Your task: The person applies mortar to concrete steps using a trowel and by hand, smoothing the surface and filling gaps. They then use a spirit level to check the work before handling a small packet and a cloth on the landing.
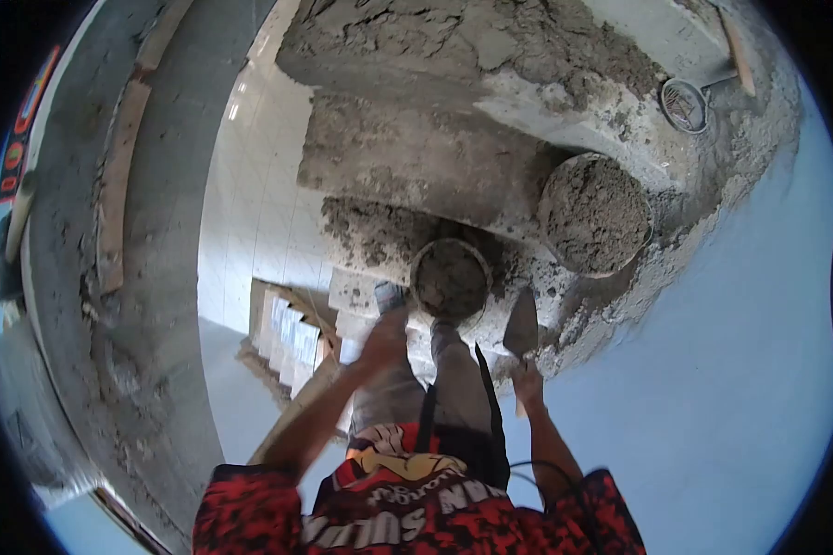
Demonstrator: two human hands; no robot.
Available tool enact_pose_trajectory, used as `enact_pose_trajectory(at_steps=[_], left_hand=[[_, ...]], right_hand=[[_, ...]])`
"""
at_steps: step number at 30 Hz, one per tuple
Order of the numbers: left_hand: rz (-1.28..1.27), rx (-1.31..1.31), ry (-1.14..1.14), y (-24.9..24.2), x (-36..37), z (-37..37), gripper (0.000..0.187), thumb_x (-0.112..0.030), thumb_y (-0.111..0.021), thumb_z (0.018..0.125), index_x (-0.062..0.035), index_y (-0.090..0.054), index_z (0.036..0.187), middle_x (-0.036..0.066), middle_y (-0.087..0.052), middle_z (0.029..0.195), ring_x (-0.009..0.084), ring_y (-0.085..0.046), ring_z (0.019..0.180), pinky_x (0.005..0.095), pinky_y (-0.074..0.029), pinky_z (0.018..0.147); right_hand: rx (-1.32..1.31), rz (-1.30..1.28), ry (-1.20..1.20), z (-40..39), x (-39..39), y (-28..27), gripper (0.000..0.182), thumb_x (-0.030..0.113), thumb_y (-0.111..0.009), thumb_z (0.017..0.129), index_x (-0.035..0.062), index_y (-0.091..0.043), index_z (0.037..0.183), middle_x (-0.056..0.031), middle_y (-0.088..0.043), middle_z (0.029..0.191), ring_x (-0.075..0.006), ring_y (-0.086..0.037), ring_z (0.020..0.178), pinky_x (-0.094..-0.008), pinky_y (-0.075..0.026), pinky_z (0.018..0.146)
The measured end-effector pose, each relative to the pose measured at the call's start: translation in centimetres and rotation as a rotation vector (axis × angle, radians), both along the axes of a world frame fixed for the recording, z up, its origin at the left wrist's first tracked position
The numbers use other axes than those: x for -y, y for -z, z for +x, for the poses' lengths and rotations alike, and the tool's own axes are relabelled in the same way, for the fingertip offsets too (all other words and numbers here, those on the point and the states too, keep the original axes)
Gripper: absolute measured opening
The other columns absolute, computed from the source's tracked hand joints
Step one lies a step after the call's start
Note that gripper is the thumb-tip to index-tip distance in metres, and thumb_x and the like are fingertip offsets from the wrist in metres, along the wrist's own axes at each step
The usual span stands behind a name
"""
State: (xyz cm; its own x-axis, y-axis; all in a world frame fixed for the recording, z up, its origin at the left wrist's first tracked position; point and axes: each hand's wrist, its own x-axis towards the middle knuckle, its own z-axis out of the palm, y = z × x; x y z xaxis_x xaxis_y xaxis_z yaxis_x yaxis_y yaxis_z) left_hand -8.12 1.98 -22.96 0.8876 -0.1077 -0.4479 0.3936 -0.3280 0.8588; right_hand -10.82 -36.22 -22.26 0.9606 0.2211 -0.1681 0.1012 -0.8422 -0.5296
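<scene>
My right hand [528, 379] is wrapped round the handle of a pointed trowel [522, 324], its blade directed up the stairs. My left hand [386, 335] is smeared by motion in front of my leg, so its fingers do not show clearly. Just beyond it is a grey object [390, 296], perhaps my shoe. A small bucket [451, 280] of wet mortar stands before my feet, between my two hands. Higher up to the right, a larger round tub [594, 215] is heaped with mortar.
Mortar-smeared concrete steps [407, 153] rise ahead, topped by rough mortar [546, 42]. A small pail [685, 104] with thin items sits at upper right. A blue wall [703, 388] borders the right side. Lower steps [292, 338] descend at left, near a tiled surface [254, 176].
</scene>
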Motion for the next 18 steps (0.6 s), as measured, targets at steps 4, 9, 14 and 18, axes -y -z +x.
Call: enact_pose_trajectory(at_steps=[4, 9, 14, 18], left_hand=[[0.325, 0.337, 0.818, 21.9, 14.0, -3.5, 0.045, -0.042, -0.052, 0.079, -0.0066, -0.062, 0.104, 0.015, -0.06, 0.108, 0.0301, -0.053, 0.104, 0.0418, -0.041, 0.091], [0.367, -0.369, 0.902, 13.8, 14.9, 2.9, 0.052, -0.049, -0.049, 0.078, -0.0023, -0.065, 0.093, 0.02, -0.061, 0.098, 0.0336, -0.057, 0.097, 0.0429, -0.043, 0.085], [0.311, -0.314, 0.719, 5.4, 12.8, 6.2, 0.055, -0.05, -0.044, 0.081, -0.0002, -0.063, 0.094, 0.022, -0.061, 0.094, 0.0361, -0.057, 0.094, 0.0432, -0.045, 0.082], [0.34, -0.267, 0.659, 2.9, 11.1, 11.5, 0.059, -0.053, -0.042, 0.082, 0.0011, -0.062, 0.095, 0.022, -0.061, 0.098, 0.035, -0.056, 0.098, 0.0449, -0.044, 0.084]], right_hand=[[-0.301, -0.186, 0.208, -9.8, 3.9, -0.4, 0.016, 0.017, -0.062, 0.077, 0.0079, -0.05, 0.073, -0.0095, -0.05, 0.069, -0.0289, -0.055, 0.058, -0.0394, -0.046, 0.047], [-0.469, 0.115, 0.811, -14.6, 2.8, -7.2, 0.018, 0.012, -0.059, 0.077, 0.003, -0.043, 0.075, -0.0039, -0.046, 0.053, -0.0124, -0.045, 0.039, -0.0279, -0.04, 0.037], [-0.599, 0.261, 0.978, -15.7, 1.4, -7.8, 0.017, 0.01, -0.058, 0.076, 0.0045, -0.042, 0.074, -0.0026, -0.044, 0.053, -0.0121, -0.044, 0.038, -0.027, -0.038, 0.034], [-0.528, 0.236, 0.792, -14.9, 3.0, -4.1, 0.017, 0.011, -0.059, 0.075, 0.0043, -0.043, 0.073, -0.0031, -0.045, 0.053, -0.0121, -0.045, 0.038, -0.0274, -0.037, 0.033]])
